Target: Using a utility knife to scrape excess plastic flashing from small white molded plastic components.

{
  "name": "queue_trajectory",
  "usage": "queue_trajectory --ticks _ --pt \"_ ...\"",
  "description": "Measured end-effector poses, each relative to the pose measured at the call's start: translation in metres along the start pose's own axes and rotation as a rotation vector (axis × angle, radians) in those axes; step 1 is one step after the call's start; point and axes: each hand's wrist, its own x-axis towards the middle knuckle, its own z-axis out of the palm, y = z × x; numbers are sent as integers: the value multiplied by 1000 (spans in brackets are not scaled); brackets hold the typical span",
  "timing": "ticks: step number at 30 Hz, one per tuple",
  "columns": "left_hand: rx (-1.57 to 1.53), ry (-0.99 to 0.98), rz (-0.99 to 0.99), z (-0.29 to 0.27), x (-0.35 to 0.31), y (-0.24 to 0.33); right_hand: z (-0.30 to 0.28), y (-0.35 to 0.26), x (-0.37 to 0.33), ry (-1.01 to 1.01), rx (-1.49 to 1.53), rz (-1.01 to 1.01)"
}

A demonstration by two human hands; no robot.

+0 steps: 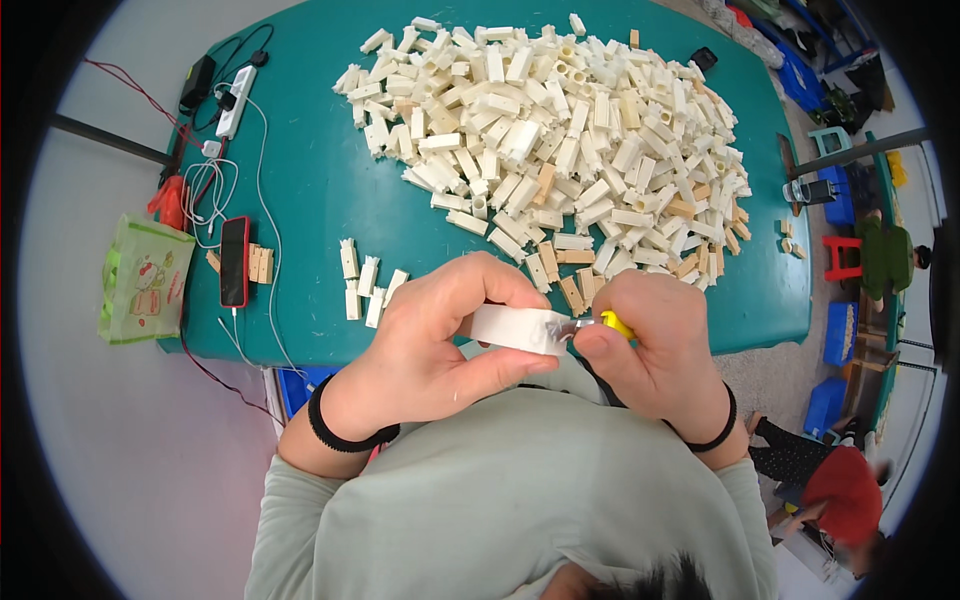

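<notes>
My left hand (430, 335) is closed around a white plastic block (512, 328), thumb below and fingers above. The block is held sideways close to my chest, its right end facing my right hand. That right hand (655, 335) grips a yellow-handled cutter knife (617, 324), most of it hidden inside the fist. Its short metal blade meets the block's right end, where the edge looks rough. Just beyond my left hand, several cream blocks (368, 275) stand in a small group. A big heap of similar cream blocks (560, 120) covers the middle of the table.
The green table (310, 130) carries a red-edged phone (235, 262) on tan blocks, cables and a white power strip (235, 102) at left. A green bag (148, 280) hangs by the left edge. At far right are a red stool (842, 257), blue bins and a person in red (843, 495).
</notes>
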Motion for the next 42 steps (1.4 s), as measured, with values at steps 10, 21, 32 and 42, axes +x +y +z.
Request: queue_trajectory --ticks 10,21,32,42 --pt "17 -1 39 0 0 -1 -2 1 -1 -18 -36 -25" --pt "182 -106 118 -1 -1 3 4 16 1 40 -82 -27" --pt "-97 -103 -60 2 -6 -6 -3 1 6 -101 670 249" --pt "171 -7 126 -8 1 -7 3 5 3 -74 554 142"
